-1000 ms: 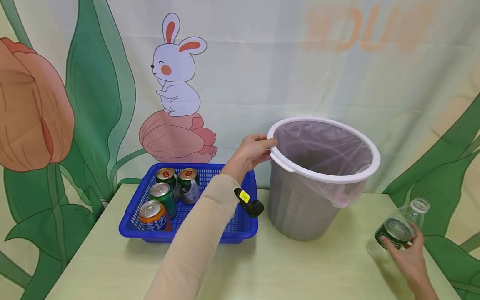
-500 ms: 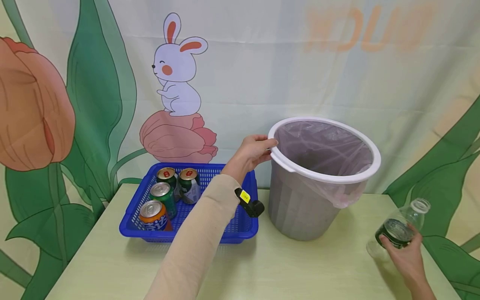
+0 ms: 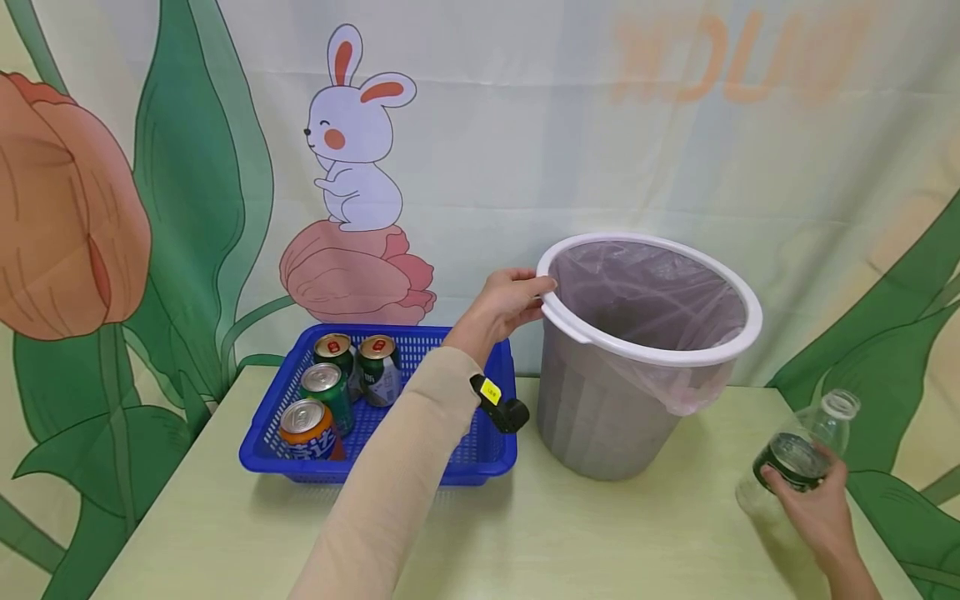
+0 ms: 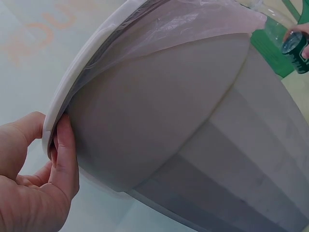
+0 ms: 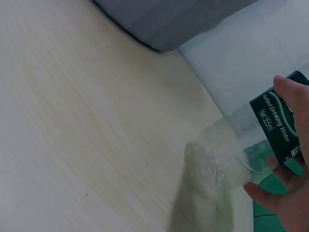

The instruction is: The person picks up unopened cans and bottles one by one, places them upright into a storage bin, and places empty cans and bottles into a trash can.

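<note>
My left hand (image 3: 512,302) pinches the white rim of a grey trash can (image 3: 607,417). In the left wrist view, the thumb lies on the outer side of the rim (image 4: 72,82) and the fingers curl underneath it. A thin pinkish plastic liner (image 3: 693,392) lines the can and hangs over its front edge. At the far right, my right hand (image 3: 817,512) grips a clear plastic water bottle (image 3: 795,458) round its dark green label. The bottle has no cap and leans, its mouth up to the right. Its base (image 5: 207,164) is near the table top in the right wrist view; contact is unclear.
A blue plastic basket (image 3: 480,477) stands left of the can, partly behind my left forearm. Several drink cans stand in its left half, among them an orange can (image 3: 307,429) and a green can (image 3: 330,392). A printed curtain (image 3: 480,167) hangs behind the pale table (image 3: 585,542).
Almost nothing differs. The bottle and my right hand have shifted very slightly; the left hand keeps its hold on the rim, and the trash can stays in place.
</note>
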The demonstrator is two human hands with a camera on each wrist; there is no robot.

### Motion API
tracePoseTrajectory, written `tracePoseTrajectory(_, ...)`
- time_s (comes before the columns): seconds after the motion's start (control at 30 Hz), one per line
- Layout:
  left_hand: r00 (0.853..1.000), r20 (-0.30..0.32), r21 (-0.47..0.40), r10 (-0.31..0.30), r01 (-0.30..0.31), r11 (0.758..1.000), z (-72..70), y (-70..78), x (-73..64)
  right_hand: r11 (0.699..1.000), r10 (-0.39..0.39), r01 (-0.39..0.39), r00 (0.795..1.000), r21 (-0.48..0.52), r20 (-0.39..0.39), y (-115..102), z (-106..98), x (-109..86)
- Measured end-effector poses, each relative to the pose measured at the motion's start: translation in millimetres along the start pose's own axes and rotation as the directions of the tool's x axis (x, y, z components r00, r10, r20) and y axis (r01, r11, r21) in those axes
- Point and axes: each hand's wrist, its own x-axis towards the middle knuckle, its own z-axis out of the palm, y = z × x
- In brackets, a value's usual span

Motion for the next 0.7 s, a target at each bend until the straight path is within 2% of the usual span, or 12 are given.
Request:
tracePoseTrajectory(0.3,1.000,0.004,-0.006,0.004,-0.004,1.000,0.3,0.4,0.7,0.995,-0.088,0.090,0.995,-0.047,0.047,-10,-5,1.8)
tracePoseTrajectory(0.57,1.000,0.003,-0.007,0.004,-0.004,1.000,0.3,0.6,1.8,0.979,-0.147,0.156,0.986,-0.133,0.073,-16,-13,6.1)
tracePoseTrajectory(0.7,1.000,0.001,-0.003,0.001,-0.001,1.000,0.4,0.7,1.8,0.964,-0.200,0.209,0.977,-0.164,0.070,-21,-17,7.9)
